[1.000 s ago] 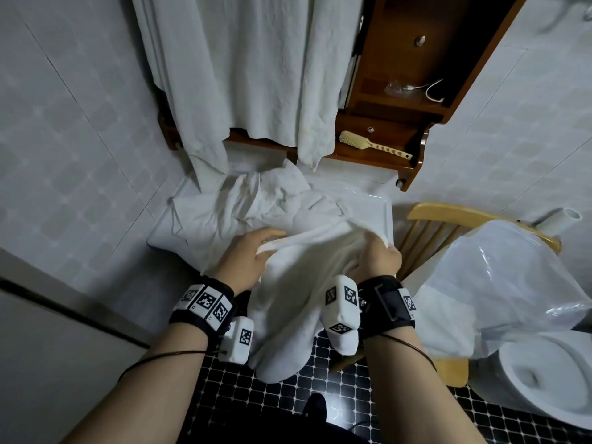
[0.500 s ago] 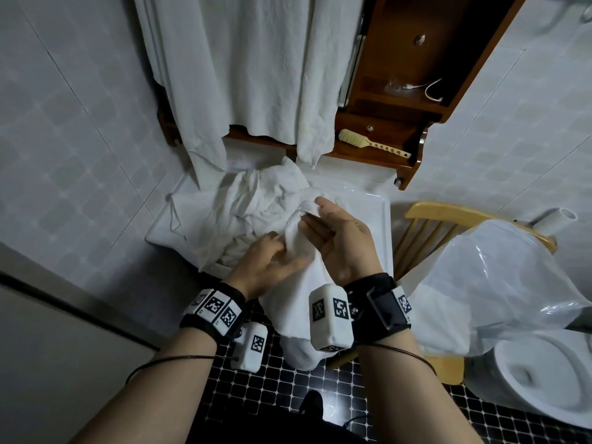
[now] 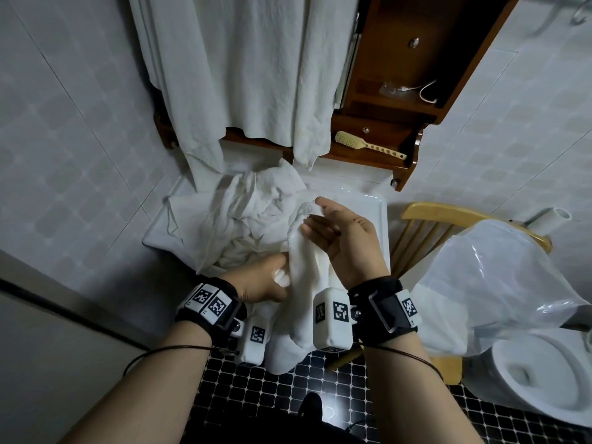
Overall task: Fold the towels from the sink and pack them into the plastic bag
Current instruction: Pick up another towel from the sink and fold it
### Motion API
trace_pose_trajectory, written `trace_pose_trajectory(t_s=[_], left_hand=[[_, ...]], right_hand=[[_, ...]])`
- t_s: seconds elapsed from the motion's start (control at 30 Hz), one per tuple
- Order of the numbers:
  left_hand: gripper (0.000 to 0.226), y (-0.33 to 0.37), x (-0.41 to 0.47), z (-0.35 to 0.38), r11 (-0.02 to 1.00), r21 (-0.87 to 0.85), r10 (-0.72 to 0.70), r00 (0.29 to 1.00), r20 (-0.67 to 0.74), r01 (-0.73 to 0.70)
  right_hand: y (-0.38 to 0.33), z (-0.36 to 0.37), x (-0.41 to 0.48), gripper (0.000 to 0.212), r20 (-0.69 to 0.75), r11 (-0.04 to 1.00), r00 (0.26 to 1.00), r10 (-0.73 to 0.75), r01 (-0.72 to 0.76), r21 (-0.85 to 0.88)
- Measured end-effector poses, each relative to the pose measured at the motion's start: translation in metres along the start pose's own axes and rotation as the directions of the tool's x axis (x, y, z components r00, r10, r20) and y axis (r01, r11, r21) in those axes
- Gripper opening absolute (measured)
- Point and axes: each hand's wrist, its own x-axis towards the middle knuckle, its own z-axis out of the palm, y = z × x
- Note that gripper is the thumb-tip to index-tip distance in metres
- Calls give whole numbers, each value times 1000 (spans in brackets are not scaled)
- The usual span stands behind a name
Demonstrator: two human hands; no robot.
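A white towel (image 3: 304, 283) hangs folded between my two hands in front of the sink (image 3: 381, 219). My right hand (image 3: 346, 241) pinches its top edge between thumb and fingers. My left hand (image 3: 266, 280) grips the towel lower down from the left side. Its loose end dangles toward the floor. More crumpled white towels (image 3: 243, 219) fill the sink and spill over its left rim. The clear plastic bag (image 3: 493, 283) stands open on a wooden chair (image 3: 448, 216) at the right.
A wooden wall cabinet (image 3: 416, 91) with a brush (image 3: 368, 145) on its shelf hangs above the sink, half covered by a hanging white cloth (image 3: 250, 75). A toilet (image 3: 541, 379) sits at the lower right. The floor is black mosaic tile.
Both hands came together from a wide spread grip, folding the towel narrower. The right hand rose to the top edge and the left hand shifted to the towel's side.
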Motion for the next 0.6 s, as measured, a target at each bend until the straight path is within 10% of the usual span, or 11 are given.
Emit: trace_pose_trajectory(t_s=[0.3, 0.43, 0.5, 0.6], left_hand=[[49, -32, -3, -10, 946, -292, -187, 973, -134, 141], [43, -38, -6, -20, 984, -142, -153, 924, -351, 109], [52, -28, -12, -33, 992, -105, -99, 912, -398, 62], [45, -7, -18, -53, 999, -49, 7, 949, -316, -24]], right_hand=[[-7, -18, 11, 25, -189, 969, 966, -179, 206, 134], [-2, -41, 24, 17, -401, 948, 876, -268, 166, -272], [1, -55, 29, 16, -350, 668, 857, -379, -8, -744], [8, -56, 27, 22, -192, 22, 980, -43, -191, -981]])
